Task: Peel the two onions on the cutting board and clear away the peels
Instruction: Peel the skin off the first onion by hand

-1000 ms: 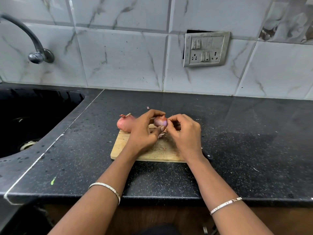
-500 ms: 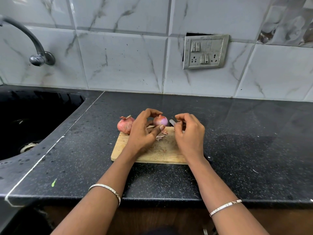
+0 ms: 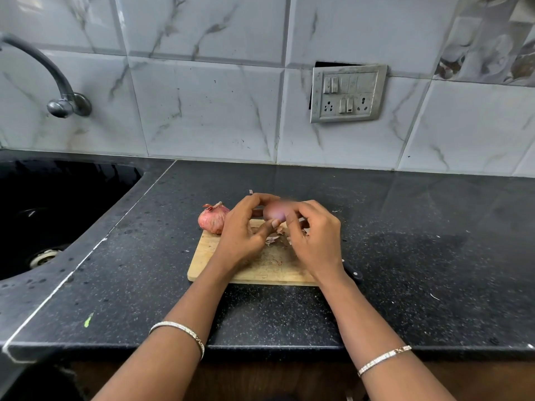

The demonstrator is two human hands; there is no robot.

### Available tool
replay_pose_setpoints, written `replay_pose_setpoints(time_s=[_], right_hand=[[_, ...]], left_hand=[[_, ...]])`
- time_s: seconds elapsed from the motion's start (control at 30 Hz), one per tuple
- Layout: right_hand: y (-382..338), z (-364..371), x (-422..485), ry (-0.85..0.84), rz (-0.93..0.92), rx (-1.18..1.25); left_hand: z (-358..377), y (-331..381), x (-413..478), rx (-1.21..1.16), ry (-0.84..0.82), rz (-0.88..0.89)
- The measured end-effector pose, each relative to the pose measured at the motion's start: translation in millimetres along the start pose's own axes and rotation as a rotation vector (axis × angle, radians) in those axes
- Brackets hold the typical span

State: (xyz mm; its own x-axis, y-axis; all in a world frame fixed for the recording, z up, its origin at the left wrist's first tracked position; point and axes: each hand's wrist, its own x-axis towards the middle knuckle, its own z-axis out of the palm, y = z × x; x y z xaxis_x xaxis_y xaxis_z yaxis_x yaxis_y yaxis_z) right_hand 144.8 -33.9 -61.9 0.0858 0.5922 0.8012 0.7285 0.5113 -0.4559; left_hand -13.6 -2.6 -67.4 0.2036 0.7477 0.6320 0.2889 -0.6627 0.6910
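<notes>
A grey marbled tile wall [image 3: 202, 111] runs behind both hands, above a black speckled counter [image 3: 405, 256] that spreads under and around them. A dark sink [image 3: 58, 212] is set in the counter far to the left of the left hand. A wooden board [image 3: 208, 264] lies on the counter directly beneath both hands. The left hand [image 3: 243, 235] curls around an onion [image 3: 273, 213], holding it just above the board's far edge. The right hand [image 3: 315, 238] curls its fingers against the onion's other side. The onion is blurred, so whether they pinch skin cannot be told. The other onion [image 3: 212, 219], still in its papery skin, sits just left of the left hand. Peels [image 3: 272, 240] lie on the board between the hands. A dark knife handle [image 3: 351, 270] shows beside the right wrist.
</notes>
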Motion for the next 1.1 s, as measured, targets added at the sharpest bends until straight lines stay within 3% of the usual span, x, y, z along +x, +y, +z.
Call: replay_pose_setpoints(time_s=[0.33,1.1], right_hand=[[0.6,-1.6,3.2,-0.018,0.167,0.150],[1.1,1.8,-0.3,-0.070,0.065,-0.052]], left_hand=[[-0.4,-2.6,-0.5,-0.003,0.013,-0.052],[3.0,-2.2,0.8,0.031,-0.029,-0.018]])
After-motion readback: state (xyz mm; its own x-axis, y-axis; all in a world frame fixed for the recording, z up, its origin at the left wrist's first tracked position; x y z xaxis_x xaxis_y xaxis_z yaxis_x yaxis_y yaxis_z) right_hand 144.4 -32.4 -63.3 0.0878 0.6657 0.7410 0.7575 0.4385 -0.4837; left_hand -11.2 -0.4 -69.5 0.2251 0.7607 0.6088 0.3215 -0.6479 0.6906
